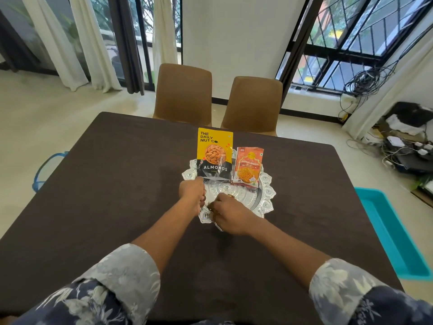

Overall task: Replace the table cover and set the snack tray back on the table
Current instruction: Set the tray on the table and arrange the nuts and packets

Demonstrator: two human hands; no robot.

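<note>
1. The silver tray (266, 195) sits mid-table on the dark brown table cover (105, 195). My left hand (192, 193) and right hand (230, 215) are both curled round its near rim.
2. I move it level and slowly, because the almonds pouch (214, 156) and garlic bhujia packet (249, 167) stand upright and would likely topple.
3. I release gently so the cover doesn't bunch.

Brown table cover (105, 195) bears silver snack tray (266, 195).
</note>
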